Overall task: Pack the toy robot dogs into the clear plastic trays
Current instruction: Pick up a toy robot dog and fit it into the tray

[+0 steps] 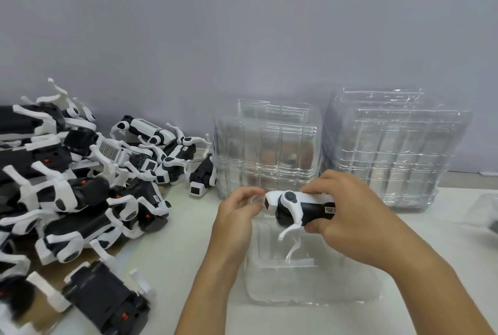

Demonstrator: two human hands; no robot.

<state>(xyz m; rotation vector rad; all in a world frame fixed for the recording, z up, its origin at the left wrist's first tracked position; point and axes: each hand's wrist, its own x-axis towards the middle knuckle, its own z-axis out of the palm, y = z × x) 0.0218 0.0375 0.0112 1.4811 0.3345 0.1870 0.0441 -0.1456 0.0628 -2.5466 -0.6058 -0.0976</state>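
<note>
A black-and-white toy robot dog [299,209] hangs on its side in the air above a clear plastic tray [312,289] that lies on the white table. My right hand [347,213] grips the dog's body from the right. My left hand [237,213] pinches a small clear piece [256,200] at the dog's white front end. The dog's white legs point down toward the tray.
A heap of several more robot dogs [80,186] covers the left of the table. Two stacks of clear trays stand against the grey wall, one behind my hands [266,146] and one further right [388,146]. Another clear tray [485,213] shows at the right edge.
</note>
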